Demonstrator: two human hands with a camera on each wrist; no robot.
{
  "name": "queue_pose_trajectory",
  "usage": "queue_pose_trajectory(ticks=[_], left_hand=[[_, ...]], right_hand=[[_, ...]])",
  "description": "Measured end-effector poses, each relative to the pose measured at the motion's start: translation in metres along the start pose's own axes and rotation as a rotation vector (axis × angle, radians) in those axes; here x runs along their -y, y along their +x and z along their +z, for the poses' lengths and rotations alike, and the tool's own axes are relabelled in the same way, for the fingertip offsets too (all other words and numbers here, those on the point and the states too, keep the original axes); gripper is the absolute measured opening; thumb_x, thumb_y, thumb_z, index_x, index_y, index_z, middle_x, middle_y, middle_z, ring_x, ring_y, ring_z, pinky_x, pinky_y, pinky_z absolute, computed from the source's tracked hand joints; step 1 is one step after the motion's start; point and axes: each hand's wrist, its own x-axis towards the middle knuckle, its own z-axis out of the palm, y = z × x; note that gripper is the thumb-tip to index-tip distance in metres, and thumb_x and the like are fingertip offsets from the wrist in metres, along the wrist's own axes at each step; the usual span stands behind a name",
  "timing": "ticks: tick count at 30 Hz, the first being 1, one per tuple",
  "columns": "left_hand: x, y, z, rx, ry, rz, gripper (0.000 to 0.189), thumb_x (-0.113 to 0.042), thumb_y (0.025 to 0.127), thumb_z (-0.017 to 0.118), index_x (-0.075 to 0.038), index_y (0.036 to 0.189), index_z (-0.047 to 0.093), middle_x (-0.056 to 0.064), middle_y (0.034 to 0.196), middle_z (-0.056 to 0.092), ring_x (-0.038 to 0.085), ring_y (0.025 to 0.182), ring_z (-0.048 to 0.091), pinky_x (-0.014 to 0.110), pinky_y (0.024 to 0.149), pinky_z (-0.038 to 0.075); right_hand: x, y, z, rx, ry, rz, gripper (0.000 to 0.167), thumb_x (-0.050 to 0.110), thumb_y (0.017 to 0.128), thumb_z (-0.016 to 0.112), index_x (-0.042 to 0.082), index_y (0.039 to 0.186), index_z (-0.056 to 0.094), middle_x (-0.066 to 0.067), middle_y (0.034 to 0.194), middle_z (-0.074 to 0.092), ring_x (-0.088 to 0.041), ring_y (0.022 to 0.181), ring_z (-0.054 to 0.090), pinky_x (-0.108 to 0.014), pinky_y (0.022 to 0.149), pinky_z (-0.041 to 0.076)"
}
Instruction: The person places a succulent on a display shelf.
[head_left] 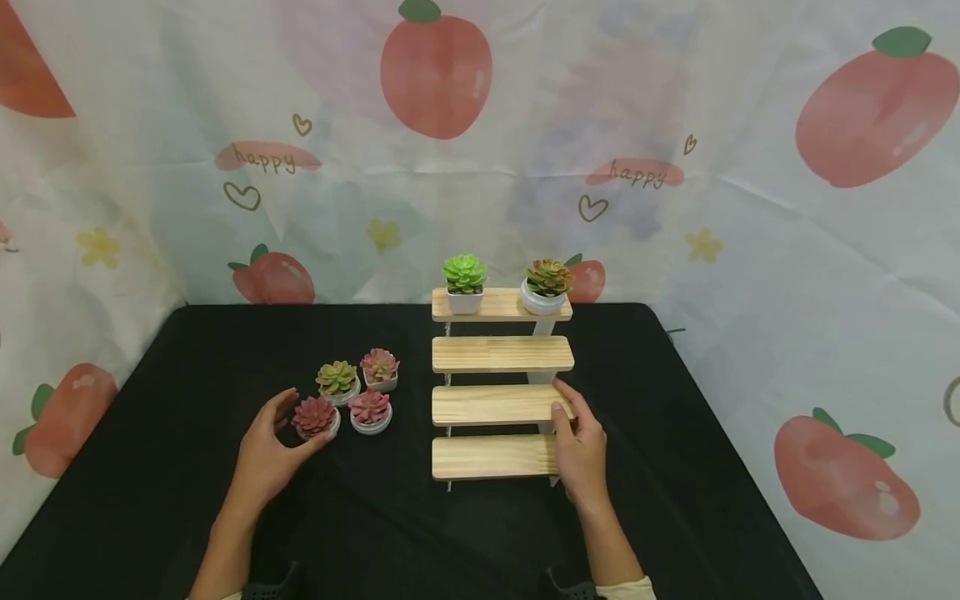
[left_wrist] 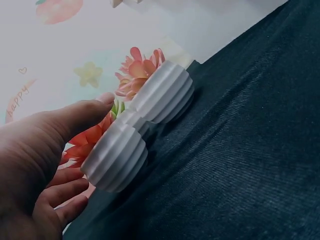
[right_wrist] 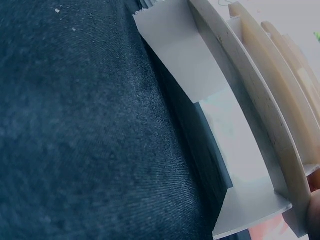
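Toward the left of the black tabletop, left hand relaxed and loosely curved about a dark pink succulent in a ribbed round white pot — thumb at the near right side, fingers around by the far left. Seen from the left wrist, thumb out over the leaves and fingers beside the rim; firm contact with the pot hard to tell.

Just to the right of that, a lighter pink succulent in a matching round pot. Behind, a yellow-green succulent, also in round white, and next to it a dusty pink succulent in a square white pot, all four in one close cluster.

Well apart from the cluster, a four-step wooden stand on white side supports. Gripped at its right edge by the right hand, thumb on the third board down, fingers around the side. On the top board, a bright green succulent in a square white pot at the left and a red-tipped green succulent in a round one at the right.

Behind everything, a pale backdrop with red fruit, hearts and yellow flowers.
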Motion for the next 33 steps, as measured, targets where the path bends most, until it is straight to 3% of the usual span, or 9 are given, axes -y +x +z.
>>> queue_pose_trajectory(ticks=[5,13,21,33], left_hand=[[0.002,0.000,0.002,0.021,-0.008,-0.002,0.098,-0.035,0.084,0.089,0.003,0.155,0.033,0.029,0.154,0.039,0.047,0.141,0.039,0.058,0.114,0.034],[0.006,0.002,0.006,0.050,-0.012,0.003,0.100,-0.036,0.083,0.090,0.003,0.156,0.032,0.030,0.151,0.041,0.046,0.139,0.041,0.057,0.113,0.036],[0.011,0.003,0.011,0.043,-0.008,0.008,0.098,-0.034,0.083,0.090,0.002,0.155,0.033,0.030,0.149,0.043,0.045,0.138,0.042,0.058,0.113,0.036],[0.010,0.002,0.016,0.049,-0.016,-0.028,0.095,-0.030,0.084,0.089,0.001,0.155,0.033,0.032,0.149,0.042,0.046,0.140,0.040,0.058,0.114,0.034]], right_hand=[[0.000,0.000,0.000,0.005,-0.002,0.003,0.035,0.002,0.107,0.053,0.002,0.140,0.062,-0.020,0.140,0.060,-0.031,0.116,0.057,-0.035,0.088,0.043],[0.000,0.000,-0.001,-0.002,-0.005,-0.007,0.035,0.002,0.106,0.053,0.002,0.140,0.063,-0.019,0.139,0.061,-0.030,0.114,0.058,-0.028,0.085,0.044],[-0.001,0.000,-0.001,0.002,0.016,-0.007,0.035,0.000,0.106,0.053,0.001,0.140,0.062,-0.020,0.140,0.060,-0.031,0.119,0.056,-0.039,0.093,0.042],[0.001,0.000,0.000,0.004,0.014,0.002,0.035,0.001,0.106,0.053,0.002,0.140,0.062,-0.020,0.140,0.059,-0.031,0.121,0.057,-0.041,0.094,0.043]])
